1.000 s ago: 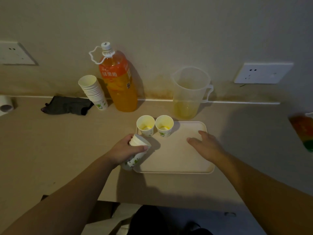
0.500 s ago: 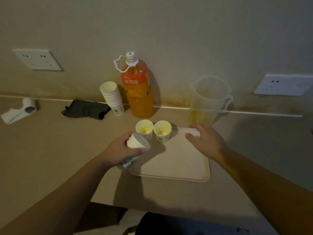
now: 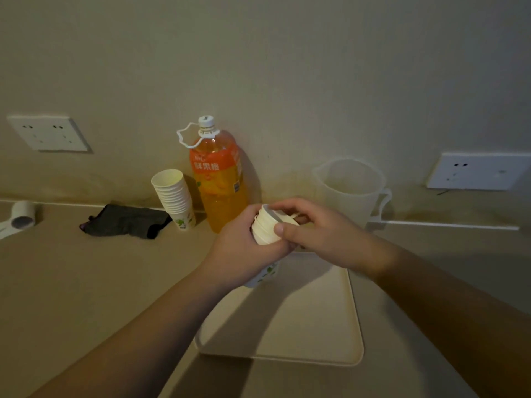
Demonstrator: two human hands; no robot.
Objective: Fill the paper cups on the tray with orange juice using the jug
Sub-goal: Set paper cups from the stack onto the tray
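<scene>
My left hand (image 3: 244, 248) grips a small stack of nested paper cups (image 3: 265, 228), tilted and raised above the far left part of the cream tray (image 3: 324, 334). My right hand (image 3: 321, 234) pinches the rim of the top cup in that stack with thumb and fingers. The two cups standing on the tray's far edge are hidden behind my hands. The clear plastic jug (image 3: 350, 191) stands against the wall behind the tray, right of my hands; its lower part is hidden.
A large orange juice bottle (image 3: 218, 182) stands by the wall, with a taller stack of paper cups (image 3: 173, 196) to its left. A dark cloth (image 3: 126, 221) and a tape roll (image 3: 21, 216) lie further left. Wall sockets (image 3: 477, 170) sit on both sides.
My right hand left the tray's far edge and came over to the cup stack, now pinching its top rim. My left hand lifted the stack higher. The camera moved closer.
</scene>
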